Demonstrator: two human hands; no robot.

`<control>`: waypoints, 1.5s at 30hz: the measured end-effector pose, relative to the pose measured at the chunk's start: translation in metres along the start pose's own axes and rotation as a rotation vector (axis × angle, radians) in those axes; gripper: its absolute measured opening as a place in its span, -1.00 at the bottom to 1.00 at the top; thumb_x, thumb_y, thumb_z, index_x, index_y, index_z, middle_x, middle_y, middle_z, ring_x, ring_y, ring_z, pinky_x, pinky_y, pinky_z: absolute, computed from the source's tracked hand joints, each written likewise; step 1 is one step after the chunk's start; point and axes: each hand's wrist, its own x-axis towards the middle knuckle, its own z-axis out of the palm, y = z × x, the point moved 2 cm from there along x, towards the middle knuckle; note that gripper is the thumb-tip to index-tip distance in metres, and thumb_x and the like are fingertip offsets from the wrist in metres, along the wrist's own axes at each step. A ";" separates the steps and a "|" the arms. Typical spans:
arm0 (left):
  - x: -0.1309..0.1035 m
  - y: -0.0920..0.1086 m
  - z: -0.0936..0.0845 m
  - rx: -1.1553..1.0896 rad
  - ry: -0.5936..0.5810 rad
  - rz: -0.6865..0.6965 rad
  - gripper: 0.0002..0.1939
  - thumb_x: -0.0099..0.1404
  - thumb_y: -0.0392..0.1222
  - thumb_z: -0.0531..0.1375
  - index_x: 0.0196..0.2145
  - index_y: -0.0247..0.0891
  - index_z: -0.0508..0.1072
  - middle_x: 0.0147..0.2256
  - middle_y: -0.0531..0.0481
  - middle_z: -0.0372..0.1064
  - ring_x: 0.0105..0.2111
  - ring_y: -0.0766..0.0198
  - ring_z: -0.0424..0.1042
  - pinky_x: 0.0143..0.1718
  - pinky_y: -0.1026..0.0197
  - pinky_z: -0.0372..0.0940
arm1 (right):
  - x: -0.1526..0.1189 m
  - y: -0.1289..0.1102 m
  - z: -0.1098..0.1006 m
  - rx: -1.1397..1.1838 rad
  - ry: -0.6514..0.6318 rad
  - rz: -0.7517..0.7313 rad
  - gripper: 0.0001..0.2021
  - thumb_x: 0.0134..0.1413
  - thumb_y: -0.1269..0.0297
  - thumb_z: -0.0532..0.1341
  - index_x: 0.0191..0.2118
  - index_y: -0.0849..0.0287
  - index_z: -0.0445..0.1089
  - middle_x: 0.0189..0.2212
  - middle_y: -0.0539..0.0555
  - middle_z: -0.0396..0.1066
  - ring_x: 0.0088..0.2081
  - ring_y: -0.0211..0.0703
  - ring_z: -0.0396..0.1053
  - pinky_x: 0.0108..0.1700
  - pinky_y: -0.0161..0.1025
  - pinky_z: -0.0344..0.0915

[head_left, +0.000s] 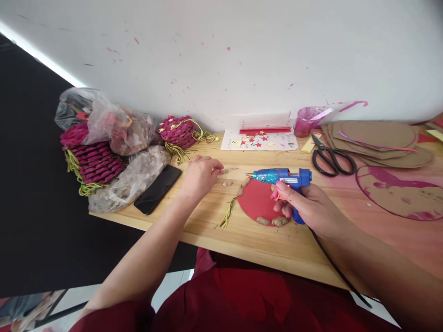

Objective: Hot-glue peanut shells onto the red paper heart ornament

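My right hand [306, 203] is wrapped round the handle of a blue glue gun [277, 176], its nozzle pointing left. Under the gun lies a red disc [258, 200] with peanuts [279, 221] along its lower and upper-left edges; my hand and the gun hide its right part. Left of the disc, my left hand [202, 175] is held over the table with fingers bent together; whatever they may pinch is too small to make out. Small peanut pieces [227, 183] lie just beside its fingertips. A yellow-green yarn tassel [226, 214] touches the disc's left side.
A black phone [158, 189], plastic bags [129, 180] and magenta braided bundles [178, 131] are at the left. Star stickers on a sheet [224, 140] and a pink cup [305, 122] stand behind. Black scissors [334, 161] and cardboard discs [380, 133] are at the right.
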 end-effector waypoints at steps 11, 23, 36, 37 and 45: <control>0.008 0.001 0.010 0.045 -0.093 -0.011 -0.78 0.30 -0.34 0.20 -0.27 -0.22 0.68 -0.27 -0.13 0.59 -0.15 0.03 0.45 -0.03 0.05 0.33 | -0.001 -0.002 0.000 0.000 0.005 -0.001 -0.40 0.12 -0.37 0.22 -0.35 0.18 0.47 -0.54 0.11 0.52 -0.59 -0.24 0.36 -0.55 -0.26 0.29; -0.005 0.004 -0.006 -0.730 -0.122 -0.387 -0.86 0.14 -0.15 0.41 -0.36 -0.26 0.65 -0.43 -0.02 0.55 -0.44 0.27 0.41 -0.35 0.22 0.29 | -0.001 -0.003 0.000 0.024 -0.017 0.000 -0.42 0.14 -0.35 0.22 -0.35 0.18 0.45 -0.54 0.10 0.51 -0.59 -0.25 0.37 -0.55 -0.28 0.29; -0.062 0.029 0.004 -1.752 -0.295 -0.701 -0.67 -0.04 -0.23 0.58 -0.41 -0.37 0.55 -0.43 0.05 0.42 -0.42 0.42 0.43 -0.42 0.41 0.35 | -0.014 -0.018 0.005 0.145 -0.079 -0.124 -0.47 0.16 -0.30 0.24 -0.36 0.16 0.47 -0.54 0.08 0.49 -0.61 -0.25 0.34 -0.57 -0.28 0.29; -0.063 0.030 0.004 -1.763 -0.298 -0.704 -0.67 -0.05 -0.23 0.58 -0.41 -0.37 0.55 -0.43 0.05 0.42 -0.42 0.43 0.42 -0.42 0.41 0.35 | -0.016 -0.019 0.006 0.155 -0.110 -0.143 -0.48 0.19 -0.28 0.23 -0.37 0.16 0.47 -0.53 0.08 0.49 -0.60 -0.25 0.34 -0.56 -0.28 0.30; -0.068 0.041 0.004 -1.760 -0.372 -0.672 -0.67 -0.02 -0.18 0.58 -0.42 -0.39 0.57 -0.46 0.02 0.42 -0.48 0.47 0.38 -0.44 0.45 0.37 | -0.023 -0.013 0.010 0.153 -0.216 -0.232 -0.59 0.29 -0.14 0.21 -0.35 0.13 0.44 -0.48 0.07 0.47 -0.54 -0.22 0.38 -0.58 -0.29 0.32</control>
